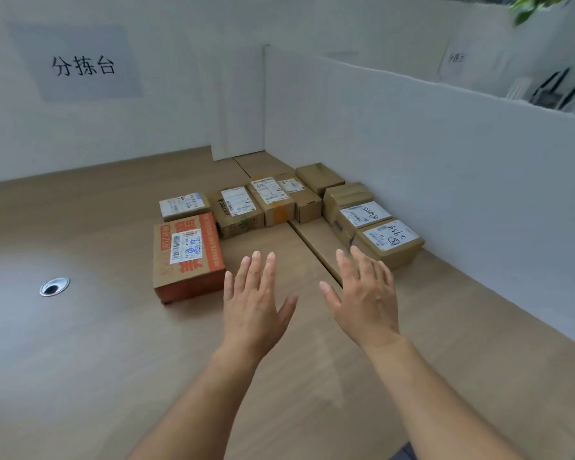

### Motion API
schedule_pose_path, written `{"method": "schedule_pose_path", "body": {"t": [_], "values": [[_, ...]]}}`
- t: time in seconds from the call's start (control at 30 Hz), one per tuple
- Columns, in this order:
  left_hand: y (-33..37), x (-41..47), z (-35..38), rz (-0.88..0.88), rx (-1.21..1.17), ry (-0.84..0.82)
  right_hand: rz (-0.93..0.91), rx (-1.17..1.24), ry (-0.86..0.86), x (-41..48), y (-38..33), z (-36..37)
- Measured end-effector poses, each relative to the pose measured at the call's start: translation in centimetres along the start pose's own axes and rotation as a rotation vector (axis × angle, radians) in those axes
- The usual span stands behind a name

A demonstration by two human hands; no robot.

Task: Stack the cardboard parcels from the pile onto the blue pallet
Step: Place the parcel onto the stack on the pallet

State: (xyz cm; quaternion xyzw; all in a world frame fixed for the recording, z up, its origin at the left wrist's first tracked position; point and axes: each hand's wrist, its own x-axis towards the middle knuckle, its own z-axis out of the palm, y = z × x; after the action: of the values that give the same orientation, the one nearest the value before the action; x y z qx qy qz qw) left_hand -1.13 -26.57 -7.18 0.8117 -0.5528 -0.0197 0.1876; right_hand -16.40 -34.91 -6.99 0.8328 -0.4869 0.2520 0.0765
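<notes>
Left hand (pixel 253 303), right hand (pixel 365 300) (both spread) hover near parcels (pixel 269 202); sign (pixel 83 66) reads 分拣台.

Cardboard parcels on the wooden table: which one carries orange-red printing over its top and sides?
The large flat cardboard parcel nearest the left hand, at the group's front left. The others are mostly plain brown.

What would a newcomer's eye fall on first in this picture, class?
Two bare hands, the left hand and the right hand, stretch open over the wooden table. Beyond them sits an orange box, nearest the left hand, among brown parcels clustered toward the corner.
</notes>
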Motion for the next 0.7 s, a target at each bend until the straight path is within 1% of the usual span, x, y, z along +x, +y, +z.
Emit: {"method": "schedule_pose_path", "body": {"t": [0.17, 0.33, 0.53, 0.7], "values": [[4.7, 3.5, 3.2, -0.005, -0.001, -0.076, 0.016, -0.002, -0.060, 2.4, 6.8, 2.1], [10.2, 7.4, 7.0, -0.070, -0.037, -0.130, 0.024, 0.018, -0.121, 5.7, 14.3, 4.5], [16.3, 12.2, 11.4, -0.132, -0.109, -0.245, 0.140, 0.103, -0.227, 9.7, 22.7, 8.2], [19.1, 15.3, 14.1, -0.187, -0.157, -0.326, 0.231, 0.155, -0.338, 12.5, 26.4, 10.5]]}}
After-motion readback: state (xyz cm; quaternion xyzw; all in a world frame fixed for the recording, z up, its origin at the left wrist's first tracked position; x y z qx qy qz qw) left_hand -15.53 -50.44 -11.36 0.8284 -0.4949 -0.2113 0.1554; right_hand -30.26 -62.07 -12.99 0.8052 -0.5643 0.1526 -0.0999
